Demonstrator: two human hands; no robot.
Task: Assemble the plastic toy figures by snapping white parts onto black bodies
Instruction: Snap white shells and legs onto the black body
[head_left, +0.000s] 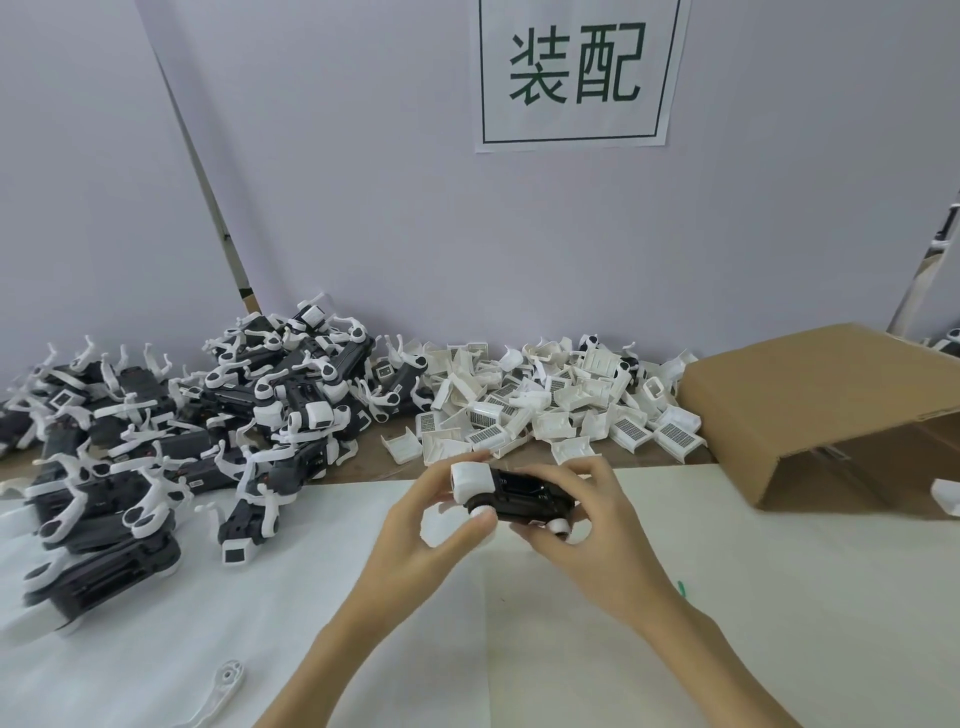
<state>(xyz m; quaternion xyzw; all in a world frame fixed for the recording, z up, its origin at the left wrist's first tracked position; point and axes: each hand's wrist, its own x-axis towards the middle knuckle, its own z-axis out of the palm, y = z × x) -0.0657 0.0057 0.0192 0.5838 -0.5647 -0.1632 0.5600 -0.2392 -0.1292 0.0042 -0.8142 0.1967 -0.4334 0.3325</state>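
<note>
A black body (527, 493) is being held in the air over the white sheet (727, 623), both hands gripping it from opposite ends. The left hand (436, 519) is curling thumb and fingers round a white part (470, 480) sitting on the body's left end; the right hand (587, 512) is pinching the body's right end, where a small white wheel-like piece (561, 527) is showing under the fingers. How far the white part is seated on the body cannot be told.

Just behind the body, against the wall, a heap of loose white parts (545, 410) is lying, some showing dark gridded faces. To the body's left, a pile of assembled figures (208, 415) is spreading toward the frame's edge, with the nearest figures blurred. To the body's right, a cardboard box (821, 400) is lying on its side, its opening facing down and right; its inside is in shadow and cannot be made out. A lone white piece (945, 496) is showing beside the box, cut off by the frame edge. Near the bottom edge, left of the forearms, a white arm-shaped piece (221, 691) is lying on the sheet. Above the heap, a paper sign (576, 73) with green characters is hanging on the wall.
</note>
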